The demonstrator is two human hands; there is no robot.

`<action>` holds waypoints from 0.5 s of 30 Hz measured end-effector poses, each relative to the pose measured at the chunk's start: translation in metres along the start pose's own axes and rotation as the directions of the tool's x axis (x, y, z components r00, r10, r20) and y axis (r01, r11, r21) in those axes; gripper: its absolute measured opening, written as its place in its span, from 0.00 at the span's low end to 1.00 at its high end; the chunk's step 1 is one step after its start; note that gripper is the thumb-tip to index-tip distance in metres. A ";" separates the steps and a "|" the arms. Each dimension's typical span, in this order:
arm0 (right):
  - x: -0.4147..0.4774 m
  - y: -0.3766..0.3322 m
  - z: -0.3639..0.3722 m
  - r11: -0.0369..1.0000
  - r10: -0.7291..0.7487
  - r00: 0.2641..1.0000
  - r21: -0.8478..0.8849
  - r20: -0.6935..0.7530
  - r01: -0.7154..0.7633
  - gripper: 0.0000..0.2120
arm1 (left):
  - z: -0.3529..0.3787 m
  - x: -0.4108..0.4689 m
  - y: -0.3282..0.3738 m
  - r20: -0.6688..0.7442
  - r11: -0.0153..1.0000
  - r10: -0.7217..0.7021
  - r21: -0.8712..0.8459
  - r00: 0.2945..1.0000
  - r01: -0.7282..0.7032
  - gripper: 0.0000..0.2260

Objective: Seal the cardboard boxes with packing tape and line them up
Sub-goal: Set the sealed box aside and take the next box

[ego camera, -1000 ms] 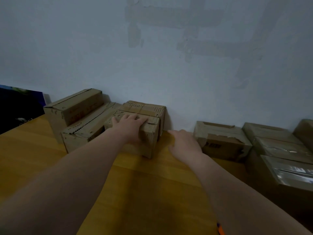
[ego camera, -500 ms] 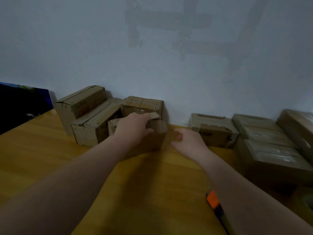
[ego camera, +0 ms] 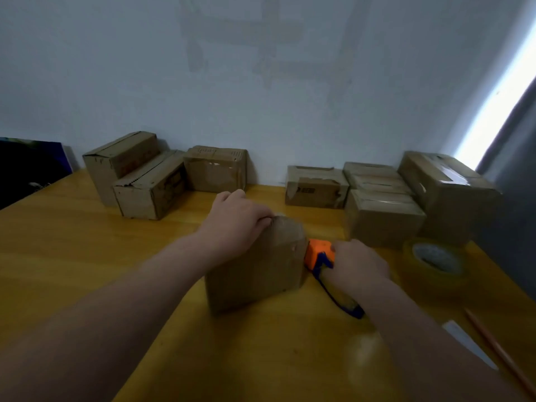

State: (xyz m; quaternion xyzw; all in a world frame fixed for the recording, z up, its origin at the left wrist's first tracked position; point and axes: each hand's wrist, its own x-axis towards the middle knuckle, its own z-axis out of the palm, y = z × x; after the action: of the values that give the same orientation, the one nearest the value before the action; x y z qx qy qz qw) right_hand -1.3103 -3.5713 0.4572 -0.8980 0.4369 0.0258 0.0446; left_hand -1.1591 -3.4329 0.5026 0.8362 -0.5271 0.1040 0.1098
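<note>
The small brown cardboard box (ego camera: 261, 274), a second ago beside the wall (ego camera: 261, 111), now stands mid-tabletop (ego camera: 87, 256), the left hand (ego camera: 237, 224) gripping its top with curled fingers, the right hand (ego camera: 359, 265) curling fingers over the orange-and-blue handled tool (ego camera: 319, 253), so sealing looks next.

We have one box (ego camera: 255, 274) standing mid-table (ego camera: 87, 271), our left hand (ego camera: 235, 224) gripping its top edge. Touching its right side lies a handled tool (ego camera: 317, 253), with our right hand (ego camera: 359, 265) wrapped over the handle. Further right sits the tape roll (ego camera: 429, 281), flat on the table. Behind, along the wall (ego camera: 261, 97), three boxes (ego camera: 150, 190) cluster at the left and four boxes (ego camera: 383, 216) at the right, with a gap between the groups. A panel (ego camera: 29, 166) leans at the far left. A thin stick (ego camera: 499, 352) and a flat strip (ego camera: 464, 340) lie side by side at the table's near right
</note>
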 end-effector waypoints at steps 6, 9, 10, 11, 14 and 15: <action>-0.021 0.006 0.006 0.995 -0.077 0.993 0.076 0.087 0.070 0.25 | -0.002 -0.034 0.016 0.014 0.999 -0.001 0.043 1.000 0.001 0.24; -0.021 0.016 0.021 0.996 -0.054 0.996 0.067 -0.074 0.059 0.28 | 0.004 -0.049 0.005 0.220 0.987 -0.135 0.114 0.966 0.112 0.32; -0.023 0.017 0.019 0.987 -0.055 0.991 0.146 -0.121 0.072 0.27 | 0.006 -0.052 0.001 0.312 0.986 -0.162 0.096 0.936 0.139 0.36; -0.022 0.016 0.014 0.978 -0.048 0.985 0.192 -0.165 0.080 0.26 | 0.008 -0.055 -0.002 0.388 0.986 -0.169 0.065 0.906 0.156 0.39; -0.018 0.015 0.000 0.915 -0.032 0.976 0.386 -0.217 0.116 0.22 | 0.014 -0.060 -0.007 0.443 0.989 -0.125 -0.012 0.888 0.145 0.46; -0.017 0.016 -0.004 0.867 -0.019 0.978 0.483 -0.210 0.121 0.21 | 0.015 -0.061 -0.008 0.428 0.991 -0.108 -0.019 0.897 0.129 0.47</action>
State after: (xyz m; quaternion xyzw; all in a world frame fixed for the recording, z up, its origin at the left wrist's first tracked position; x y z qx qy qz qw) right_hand -1.3332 -3.5681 0.4618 -0.8702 0.3982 -0.1775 0.2294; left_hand -1.1768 -3.3819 0.4701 0.8664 -0.4888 -0.1002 0.0179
